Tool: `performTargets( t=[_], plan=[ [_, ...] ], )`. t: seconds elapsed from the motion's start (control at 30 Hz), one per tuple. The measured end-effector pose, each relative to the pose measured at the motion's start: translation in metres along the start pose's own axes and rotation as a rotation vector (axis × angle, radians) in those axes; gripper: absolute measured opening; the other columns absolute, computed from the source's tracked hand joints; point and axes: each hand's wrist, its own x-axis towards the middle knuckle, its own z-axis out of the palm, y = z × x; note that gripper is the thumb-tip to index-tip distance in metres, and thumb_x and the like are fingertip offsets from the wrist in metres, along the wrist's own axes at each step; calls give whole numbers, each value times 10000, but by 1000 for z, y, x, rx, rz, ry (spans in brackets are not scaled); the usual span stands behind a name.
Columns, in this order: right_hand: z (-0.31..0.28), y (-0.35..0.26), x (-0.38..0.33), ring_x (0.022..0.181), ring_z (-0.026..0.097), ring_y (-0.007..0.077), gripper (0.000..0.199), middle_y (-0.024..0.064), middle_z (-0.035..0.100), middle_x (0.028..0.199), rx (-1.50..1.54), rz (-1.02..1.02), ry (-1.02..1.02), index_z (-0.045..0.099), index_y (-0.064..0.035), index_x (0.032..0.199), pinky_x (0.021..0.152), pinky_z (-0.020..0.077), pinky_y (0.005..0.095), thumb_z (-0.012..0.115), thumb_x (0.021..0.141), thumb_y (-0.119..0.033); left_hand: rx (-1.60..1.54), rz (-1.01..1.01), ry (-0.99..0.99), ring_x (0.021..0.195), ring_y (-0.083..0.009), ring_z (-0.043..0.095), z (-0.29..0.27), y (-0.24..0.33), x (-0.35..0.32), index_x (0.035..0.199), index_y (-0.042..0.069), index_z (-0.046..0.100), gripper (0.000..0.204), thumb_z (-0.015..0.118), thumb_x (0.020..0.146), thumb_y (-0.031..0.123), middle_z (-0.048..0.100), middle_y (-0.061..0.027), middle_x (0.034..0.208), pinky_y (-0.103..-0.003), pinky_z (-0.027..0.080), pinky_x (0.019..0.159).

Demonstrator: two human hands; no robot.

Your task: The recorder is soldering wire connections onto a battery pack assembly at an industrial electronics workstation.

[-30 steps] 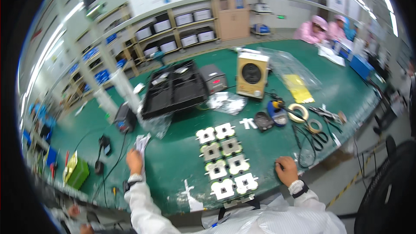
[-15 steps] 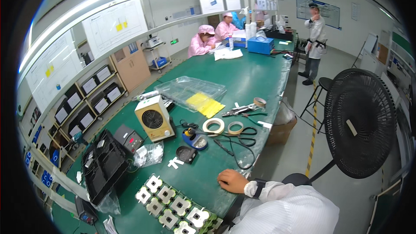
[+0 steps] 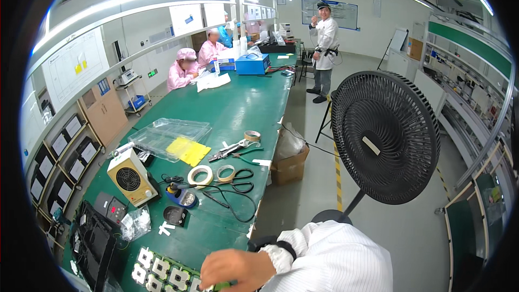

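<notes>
My right hand (image 3: 238,269) reaches in from the lower right, its fingers loosely bent over the near end of a block of cells with silver-white square plates and green edges (image 3: 161,268). Nothing shows between the fingers; whether the fingertips touch the block I cannot tell. My left hand is out of view. Beyond the block lie small white strips (image 3: 166,229) and a dark square dish (image 3: 174,216). A soldering iron stand with a blue base (image 3: 184,199) stands further on.
The green table (image 3: 232,113) bears a beige fan unit (image 3: 131,177), black scissors (image 3: 243,181), tape rolls (image 3: 200,176), pliers (image 3: 233,148) and a black tray (image 3: 94,246). A large black fan (image 3: 385,138) stands at right. A standing person (image 3: 324,38) and two seated people in pink are further off.
My right hand has moved from the table edge leftward and nearer, over the block. The view has turned right, shifting the table's things left in it.
</notes>
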Motion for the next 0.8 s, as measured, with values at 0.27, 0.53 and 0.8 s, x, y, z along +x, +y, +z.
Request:
performTargets(
  t=[0.27, 0.53, 0.8],
  plan=[
    [14, 12, -11, 899, 671, 304, 221, 108, 672, 964, 62, -74, -395, 679, -7, 981, 775, 537, 414, 738, 945, -217, -190, 102, 261, 604, -193, 505, 28, 29, 29, 961, 41, 707, 116, 718, 868, 110, 504, -33, 671, -326, 384, 540],
    [20, 29, -8, 644, 578, 237, 222, 46, 599, 768, 193, -41, -500, 679, -63, 844, 585, 445, 365, 832, 829, -224, -92, 29, 302, 557, -95, 394, 33, 28, 7, 895, 103, 746, 177, 798, 839, 263, 509, 70, 662, -262, 238, 508],
    [26, 41, -17, 610, 524, 229, 267, 18, 516, 690, 119, -20, -551, 647, -89, 800, 555, 400, 356, 851, 794, -263, -149, -275, 302, 568, -113, 444, 49, 24, -36, 857, 113, 720, 201, 838, 807, 267, 561, 58, 669, -288, 298, 531]
  ],
)
